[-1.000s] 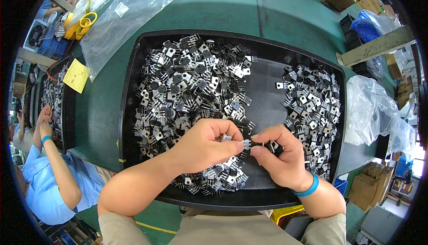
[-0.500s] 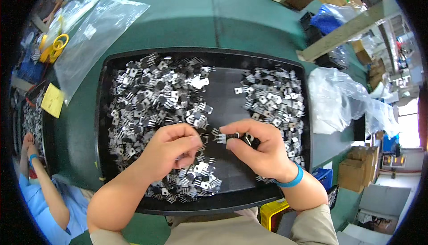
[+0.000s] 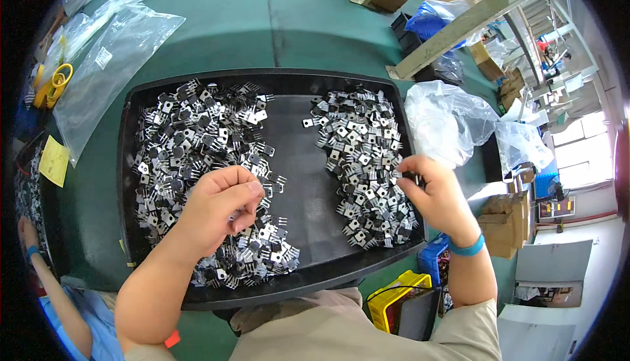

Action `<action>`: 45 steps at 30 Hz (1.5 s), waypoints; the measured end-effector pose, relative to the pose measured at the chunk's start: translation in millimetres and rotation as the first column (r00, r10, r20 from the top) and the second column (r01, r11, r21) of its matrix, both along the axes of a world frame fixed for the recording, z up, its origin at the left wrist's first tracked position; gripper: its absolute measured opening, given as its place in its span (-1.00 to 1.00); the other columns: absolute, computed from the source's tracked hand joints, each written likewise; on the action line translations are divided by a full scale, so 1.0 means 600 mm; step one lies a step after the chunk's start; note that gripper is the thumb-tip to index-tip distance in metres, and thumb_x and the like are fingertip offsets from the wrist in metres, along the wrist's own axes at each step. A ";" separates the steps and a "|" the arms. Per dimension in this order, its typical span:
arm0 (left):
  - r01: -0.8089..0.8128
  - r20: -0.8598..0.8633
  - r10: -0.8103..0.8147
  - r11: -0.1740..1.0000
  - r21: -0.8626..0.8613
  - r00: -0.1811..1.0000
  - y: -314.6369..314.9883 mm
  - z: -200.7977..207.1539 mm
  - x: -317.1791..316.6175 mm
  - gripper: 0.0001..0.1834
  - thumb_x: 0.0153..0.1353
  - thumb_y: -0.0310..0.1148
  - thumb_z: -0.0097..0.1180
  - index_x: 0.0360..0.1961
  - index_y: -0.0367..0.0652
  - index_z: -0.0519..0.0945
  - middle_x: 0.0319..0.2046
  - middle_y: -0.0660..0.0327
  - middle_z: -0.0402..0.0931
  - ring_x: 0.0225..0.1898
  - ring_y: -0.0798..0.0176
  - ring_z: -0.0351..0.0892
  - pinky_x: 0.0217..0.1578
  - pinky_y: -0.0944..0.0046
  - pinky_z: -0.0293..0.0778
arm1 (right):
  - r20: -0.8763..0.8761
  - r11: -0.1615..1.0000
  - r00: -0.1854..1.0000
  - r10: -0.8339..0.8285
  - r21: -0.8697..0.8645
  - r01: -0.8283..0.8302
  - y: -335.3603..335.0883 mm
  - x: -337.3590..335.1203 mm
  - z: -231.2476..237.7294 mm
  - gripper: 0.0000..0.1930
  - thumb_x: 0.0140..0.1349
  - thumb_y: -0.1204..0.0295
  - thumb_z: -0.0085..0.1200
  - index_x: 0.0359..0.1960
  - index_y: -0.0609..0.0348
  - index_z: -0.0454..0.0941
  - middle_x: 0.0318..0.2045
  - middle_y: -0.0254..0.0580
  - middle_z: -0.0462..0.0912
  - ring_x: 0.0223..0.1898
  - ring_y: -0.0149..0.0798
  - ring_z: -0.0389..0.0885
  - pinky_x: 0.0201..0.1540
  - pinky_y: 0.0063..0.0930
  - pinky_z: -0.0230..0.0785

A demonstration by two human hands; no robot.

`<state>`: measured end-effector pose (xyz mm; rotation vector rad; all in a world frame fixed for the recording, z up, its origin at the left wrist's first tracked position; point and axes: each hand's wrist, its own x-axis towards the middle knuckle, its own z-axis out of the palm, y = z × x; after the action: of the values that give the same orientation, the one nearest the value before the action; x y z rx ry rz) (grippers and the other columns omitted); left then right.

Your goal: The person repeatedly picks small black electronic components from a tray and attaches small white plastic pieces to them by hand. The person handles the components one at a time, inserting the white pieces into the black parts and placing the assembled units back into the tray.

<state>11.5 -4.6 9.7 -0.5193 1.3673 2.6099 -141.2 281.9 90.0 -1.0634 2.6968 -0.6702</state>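
Observation:
A black tray (image 3: 289, 157) holds two heaps of small three-legged transistors. The wider heap (image 3: 190, 131) lies on the left, the narrower heap (image 3: 364, 157) on the right. My left hand (image 3: 220, 203) hovers over the left heap's near part, thumb and fingertips pinched together; whatever is between them, if anything, is hidden. Above the tray's right edge, my right hand (image 3: 436, 193) curls its fingers around dark transistors (image 3: 416, 179), only partly visible. A blue band circles the right wrist.
Clear plastic bags lie left (image 3: 118, 59) and right (image 3: 440, 118) of the tray. Yellow-handled scissors (image 3: 54, 86) and a yellow note (image 3: 54, 161) are at the left. A metal post (image 3: 472, 26) rises behind. A yellow bin (image 3: 397, 292) stands near right; a co-worker's arm (image 3: 56, 295) shows at left.
My right hand has moved away from the left hand, from the tray's middle to its right edge. My left hand stays pinched over the left heap. The whole view has shifted.

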 end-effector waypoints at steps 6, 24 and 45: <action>0.040 -0.036 -0.041 0.999 -0.014 0.999 0.009 0.005 -0.003 -0.86 0.24 -0.39 0.05 -0.41 -0.23 0.50 -0.59 0.30 0.41 -0.68 0.49 0.26 -0.71 0.51 0.09 | 0.019 0.989 0.999 -0.028 0.145 0.024 0.049 0.025 -0.035 -0.62 0.11 0.50 0.12 0.01 0.23 0.45 -0.07 0.11 0.48 -0.05 0.13 0.48 -0.01 -0.18 0.35; -0.102 -0.172 0.176 0.923 0.372 0.969 0.009 -0.003 0.009 -0.75 0.31 -0.27 -0.07 -0.29 -0.29 0.47 -0.43 0.14 0.48 -0.61 0.40 0.39 -0.74 0.55 0.07 | 0.906 0.919 0.359 0.224 -0.319 0.233 -0.205 0.142 -0.064 -0.71 0.21 0.40 0.19 -0.14 0.29 0.43 -0.46 -0.32 0.54 -0.52 -0.55 0.47 -0.58 -0.70 0.32; -0.324 0.006 0.331 0.920 0.222 0.944 0.001 -0.012 -0.016 -0.76 0.38 -0.31 -0.12 -0.12 -0.23 0.50 -0.24 0.07 0.58 -0.45 0.37 0.56 -0.68 0.54 0.22 | 0.969 0.869 0.143 0.200 -0.243 0.432 -0.228 0.104 -0.113 -0.86 0.33 0.40 0.02 -0.34 0.20 0.46 -0.61 -0.36 0.52 -0.68 -0.56 0.41 -0.70 -0.72 0.13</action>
<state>2.1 -4.2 2.3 -0.7310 1.0534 2.9994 -78.8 144.9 22.2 -0.1335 1.3465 -1.4694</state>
